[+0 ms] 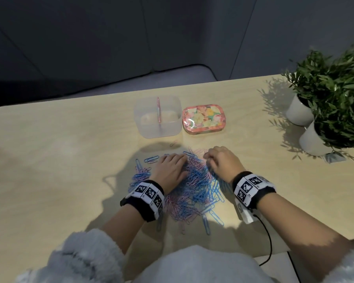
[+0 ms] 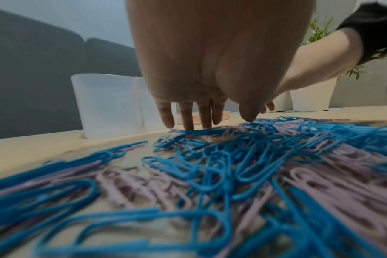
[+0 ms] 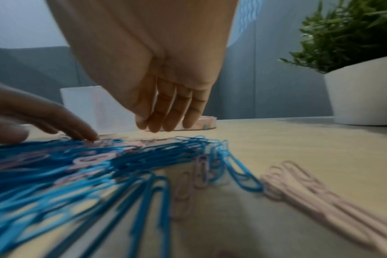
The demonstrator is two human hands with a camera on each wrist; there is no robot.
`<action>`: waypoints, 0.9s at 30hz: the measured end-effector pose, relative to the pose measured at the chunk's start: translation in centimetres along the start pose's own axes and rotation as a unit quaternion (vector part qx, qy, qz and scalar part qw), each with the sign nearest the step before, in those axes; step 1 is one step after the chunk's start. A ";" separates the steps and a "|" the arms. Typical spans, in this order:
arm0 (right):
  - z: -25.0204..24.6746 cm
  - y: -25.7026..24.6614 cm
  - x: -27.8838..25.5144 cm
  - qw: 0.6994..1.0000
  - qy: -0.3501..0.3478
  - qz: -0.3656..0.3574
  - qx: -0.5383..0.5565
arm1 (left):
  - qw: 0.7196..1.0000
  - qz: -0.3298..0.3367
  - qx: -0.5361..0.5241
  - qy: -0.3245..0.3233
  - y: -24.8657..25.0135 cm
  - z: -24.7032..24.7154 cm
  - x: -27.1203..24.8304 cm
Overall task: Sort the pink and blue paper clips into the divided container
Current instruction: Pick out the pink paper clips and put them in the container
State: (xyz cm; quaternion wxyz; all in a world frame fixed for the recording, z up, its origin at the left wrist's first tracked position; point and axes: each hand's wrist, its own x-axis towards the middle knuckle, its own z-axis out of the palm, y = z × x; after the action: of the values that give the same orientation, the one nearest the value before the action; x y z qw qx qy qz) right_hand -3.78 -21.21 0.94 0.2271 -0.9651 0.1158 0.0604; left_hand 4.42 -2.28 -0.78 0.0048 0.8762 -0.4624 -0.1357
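A mixed heap of pink and blue paper clips lies on the wooden table in front of me. My left hand rests flat on the heap's far left part, its straight fingers touching blue clips. My right hand hovers over the heap's far right edge. Its fingers point down close together and hold nothing that I can see. Pink clips lie loose beside blue ones. The translucent divided container stands beyond the heap, its pink divider upright in the middle.
A floral tin sits just right of the container. Two white pots with green plants stand at the table's right end. A black cable runs from my right wristband. The table's far edge lies just behind the container.
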 end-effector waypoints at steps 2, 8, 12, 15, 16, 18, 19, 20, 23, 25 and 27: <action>0.9 -0.7 -0.8 0.999 -0.031 -0.039 -0.012 | 1.000 -0.009 0.004 0.006 -0.8 0.2 -1.0; 1.7 -0.6 -3.6 0.999 -0.051 -0.010 0.005 | 0.999 -0.034 0.007 0.024 -0.6 0.0 -1.0; 0.4 -1.1 -2.1 0.998 -0.004 0.047 0.035 | 1.000 -0.001 0.016 0.018 0.4 -0.2 1.1; 0.2 -1.0 -0.1 0.996 0.010 0.079 0.037 | 0.999 -0.028 0.035 0.014 0.1 -0.2 1.4; 0.2 -0.9 0.3 0.996 0.012 0.082 0.040 | 0.998 -0.045 0.046 0.017 -0.2 -0.2 1.2; 0.4 -0.9 0.9 0.996 0.011 0.075 0.036 | 0.994 -0.086 0.063 0.022 -0.9 -0.3 0.6; 0.4 -1.1 1.2 0.997 0.008 0.067 0.032 | 0.992 -0.105 0.064 0.022 -1.2 -0.4 0.3; 0.5 -1.3 1.5 0.998 0.004 0.059 0.028 | 0.991 -0.116 0.061 0.025 -1.5 -0.6 0.1; 0.8 -2.3 2.6 0.999 -0.006 0.045 0.009 | 0.995 -0.083 0.036 0.043 -1.1 -0.8 0.0; 0.8 -2.7 3.2 0.998 -0.031 0.045 -0.010 | 0.999 -0.017 0.019 0.042 -0.1 -0.5 0.1; 0.9 -3.0 3.5 0.997 -0.059 0.041 -0.026 | 0.999 0.035 0.010 0.023 0.7 0.0 0.1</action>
State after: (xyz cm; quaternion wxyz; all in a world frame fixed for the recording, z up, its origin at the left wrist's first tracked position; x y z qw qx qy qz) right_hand 0.29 -18.82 0.82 0.2056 -0.9599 0.1398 0.1295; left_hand 3.89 -2.72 -0.75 0.0111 0.8621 -0.4944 -0.1105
